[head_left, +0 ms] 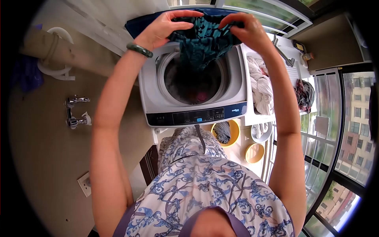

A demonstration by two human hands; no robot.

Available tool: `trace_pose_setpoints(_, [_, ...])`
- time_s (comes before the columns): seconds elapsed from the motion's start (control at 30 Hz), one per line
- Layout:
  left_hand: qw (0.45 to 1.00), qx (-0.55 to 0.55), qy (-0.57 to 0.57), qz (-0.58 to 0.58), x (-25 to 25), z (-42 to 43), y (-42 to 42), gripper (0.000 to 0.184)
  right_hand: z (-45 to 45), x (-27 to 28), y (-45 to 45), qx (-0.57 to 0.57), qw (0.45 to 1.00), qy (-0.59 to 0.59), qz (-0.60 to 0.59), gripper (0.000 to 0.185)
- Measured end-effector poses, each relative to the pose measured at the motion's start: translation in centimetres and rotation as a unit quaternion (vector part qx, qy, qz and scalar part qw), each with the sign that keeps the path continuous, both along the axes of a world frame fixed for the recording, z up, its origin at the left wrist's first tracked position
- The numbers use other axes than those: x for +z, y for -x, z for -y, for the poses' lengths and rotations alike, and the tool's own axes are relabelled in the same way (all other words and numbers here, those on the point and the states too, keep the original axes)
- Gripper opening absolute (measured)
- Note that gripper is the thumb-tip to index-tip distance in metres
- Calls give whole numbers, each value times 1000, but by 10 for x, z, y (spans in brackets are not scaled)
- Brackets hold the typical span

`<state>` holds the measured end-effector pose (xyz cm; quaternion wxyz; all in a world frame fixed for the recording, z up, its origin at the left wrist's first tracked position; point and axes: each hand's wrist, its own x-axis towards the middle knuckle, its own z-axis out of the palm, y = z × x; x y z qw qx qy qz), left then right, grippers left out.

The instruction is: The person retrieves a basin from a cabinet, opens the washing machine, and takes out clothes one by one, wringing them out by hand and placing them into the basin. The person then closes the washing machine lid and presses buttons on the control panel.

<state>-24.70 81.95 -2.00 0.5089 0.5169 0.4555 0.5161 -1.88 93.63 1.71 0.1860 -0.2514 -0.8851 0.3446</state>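
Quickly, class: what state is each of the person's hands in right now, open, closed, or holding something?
Left hand: closed on one side of the dark teal, black-patterned cloth garment.
Right hand: closed on the garment's other side.

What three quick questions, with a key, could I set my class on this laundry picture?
1. True or false: the left hand and the right hand both hold the dark teal cloth.
2. What is the dark teal cloth hanging over? a) a sink b) the open washing machine c) a clothes rack
3. How many yellow basins are visible?

Key: 1. true; 2. b; 3. two
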Motion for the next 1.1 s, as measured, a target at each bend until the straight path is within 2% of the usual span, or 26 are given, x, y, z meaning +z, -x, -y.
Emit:
trace_pose_setpoints(0.03, [996, -31, -35, -82, 7, -2, 11, 30, 9, 23, -6, -59, 994, -48, 81, 25])
trace_pose_setpoints(0.07, [961, -40, -97, -256, 15, 0, 20, 26, 5, 21, -11, -60, 994, -48, 82, 25])
trace_pose_setpoints(0.1, [892, -47, -157, -421, 19, 2, 24, 23, 0, 14, -15, -73, 984, -97, 128, 26])
trace_pose_setpoints(0.17, [813, -38, -188, -549, 1, 11, 16, 15, -8, -20, -17, -81, 959, -159, 219, 27])
trace_pose_setpoints(0.2, [819, -30, -148, -554, -21, 15, 8, 16, -8, -52, -15, -77, 954, -141, 252, 26])
trace_pose_setpoints(0.23, [825, -72, -78, -555, -40, 19, 2, 26, -9, -83, -12, -67, 945, -142, 287, 27])
trace_pose_setpoints(0.27, [831, -119, -28, -542, -68, 19, 0, 33, -16, -119, -14, -43, 965, -141, 216, 25])
trace_pose_setpoints(0.3, [834, -144, -22, -532, -94, 22, -1, 39, -27, -147, -11, -31, 979, -75, 187, 23])
trace_pose_setpoints(0.37, [827, -191, 18, -528, -116, 25, -6, 41, -22, -150, -2, -74, 973, 50, 213, 21])
trace_pose_setpoints(0.43, [820, -167, 10, -548, -110, 31, -7, 38, -23, -138, -5, -71, 981, 16, 179, 21])
trace_pose_setpoints(0.5, [827, -145, -24, -542, -78, 36, -5, 33, -28, -120, -11, -57, 991, -26, 117, 21])
trace_pose_setpoints(0.53, [809, -107, -60, -575, -73, 36, 5, 28, -24, -99, -12, -55, 990, -32, 124, 22])
trace_pose_setpoints(0.6, [714, 33, -178, -676, -37, 43, 15, 20, -13, -57, -16, -55, 987, -76, 128, 26])
trace_pose_setpoints(0.63, [685, 100, -168, -702, -27, 44, 25, 21, -9, -41, -18, -56, 984, -116, 125, 29])
trace_pose_setpoints(0.67, [685, 133, -97, -710, -9, 46, 31, 20, -5, -24, -20, -50, 977, -181, 103, 32])
trace_pose_setpoints(0.7, [657, 153, -123, -728, 5, 48, 38, 17, 0, -9, -24, -44, 965, -244, 80, 35])
trace_pose_setpoints(0.77, [799, 194, 27, -569, 51, 60, 20, 14, 12, 18, -29, -64, 935, -346, 44, 34])
trace_pose_setpoints(0.8, [801, 191, 31, -567, 55, 62, 19, 14, 20, 34, -31, -74, 926, -365, 56, 33])
trace_pose_setpoints(0.83, [850, 223, -56, -474, 57, 63, 18, 14, 27, 49, -32, -84, 917, -385, 67, 31])
trace_pose_setpoints(0.87, [882, 252, -141, -372, 57, 62, 19, 14, 35, 59, -32, -86, 906, -414, 13, 26])
trace_pose_setpoints(0.9, [884, 251, -139, -370, 56, 60, 19, 14, 32, 66, -28, -86, 907, -413, 16, 26])
trace_pose_setpoints(0.93, [906, 240, -153, -314, 55, 57, 19, 15, 27, 72, -24, -47, 887, -458, -41, 24])
trace_pose_setpoints(0.97, [924, 230, -166, -257, 54, 53, 18, 16, 35, 66, -21, -89, 909, -406, -19, 26])
trace_pose_setpoints(1.0, [934, 194, -166, -252, 47, 51, 16, 15, 42, 60, -18, -133, 926, -354, 4, 29])
trace_pose_setpoints(1.03, [937, 179, -149, -262, 25, 45, 19, 14, 30, 35, -11, -111, 916, -379, -67, 22])
trace_pose_setpoints(1.1, [907, 177, -71, -375, -43, 32, 16, 14, 23, -34, 5, -127, 960, -249, -25, 20])
